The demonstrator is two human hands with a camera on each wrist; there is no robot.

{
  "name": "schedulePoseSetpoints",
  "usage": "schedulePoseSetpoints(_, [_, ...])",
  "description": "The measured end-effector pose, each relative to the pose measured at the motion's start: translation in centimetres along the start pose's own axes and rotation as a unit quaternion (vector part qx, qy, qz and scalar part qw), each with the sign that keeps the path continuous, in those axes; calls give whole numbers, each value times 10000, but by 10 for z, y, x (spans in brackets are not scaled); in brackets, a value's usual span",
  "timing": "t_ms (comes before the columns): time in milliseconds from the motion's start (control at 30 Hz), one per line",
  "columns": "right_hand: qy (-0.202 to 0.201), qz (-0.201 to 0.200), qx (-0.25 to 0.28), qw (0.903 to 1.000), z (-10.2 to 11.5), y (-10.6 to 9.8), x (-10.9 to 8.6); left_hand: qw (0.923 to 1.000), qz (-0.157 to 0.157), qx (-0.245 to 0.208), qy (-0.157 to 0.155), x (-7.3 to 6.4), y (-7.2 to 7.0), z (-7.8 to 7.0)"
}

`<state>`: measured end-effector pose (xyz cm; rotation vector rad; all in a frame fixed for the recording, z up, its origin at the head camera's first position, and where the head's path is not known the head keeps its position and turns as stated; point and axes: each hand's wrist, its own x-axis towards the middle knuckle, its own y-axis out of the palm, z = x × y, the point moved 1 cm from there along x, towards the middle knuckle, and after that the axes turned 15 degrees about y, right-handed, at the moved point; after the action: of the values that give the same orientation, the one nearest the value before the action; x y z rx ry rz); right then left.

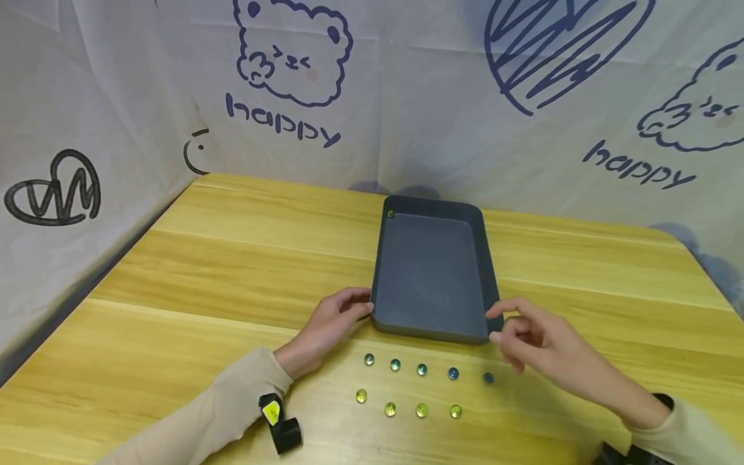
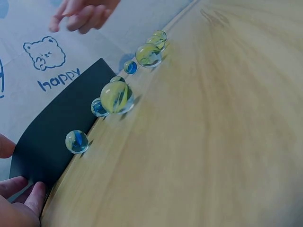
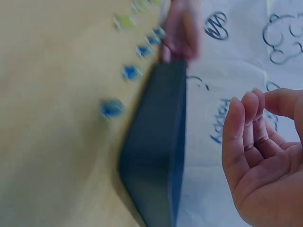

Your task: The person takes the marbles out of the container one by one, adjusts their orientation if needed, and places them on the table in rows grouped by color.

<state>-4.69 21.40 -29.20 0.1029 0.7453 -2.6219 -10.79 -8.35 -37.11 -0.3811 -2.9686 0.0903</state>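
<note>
A dark grey rectangular tray (image 1: 433,271) lies on the table. My left hand (image 1: 325,330) holds its near left corner, with fingers against the outer wall in the left wrist view. Above the near right corner is my right hand (image 1: 546,345), its fingers loosely bent; in the right wrist view nothing shows between the fingertips (image 3: 255,94). One greenish glass marble (image 1: 391,214) sits in the tray's far left corner. In front of the tray, a row of several blue marbles (image 1: 422,369) lies behind a row of several yellow marbles (image 1: 421,410).
The wooden table (image 1: 232,258) extends to both sides of the tray. A white cloth (image 1: 430,129) with drawings hangs behind it and along the left. A black wrist camera (image 1: 285,433) is strapped to the left sleeve.
</note>
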Motion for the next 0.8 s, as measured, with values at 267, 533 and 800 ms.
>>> schedulePoseSetpoints(267, [14,-376,-387,9985,13,-24,27,10000,-2,-50,-21,-1,0,0])
schedulePoseSetpoints(533, [326,-414,-805,9954,7,-37,54,10000,-11,-12,-11,0,0,0])
schedulePoseSetpoints(800, [743,-738,-1076,9887,-4,-49,85,10000,-3,-38,-3,-1,0,-1])
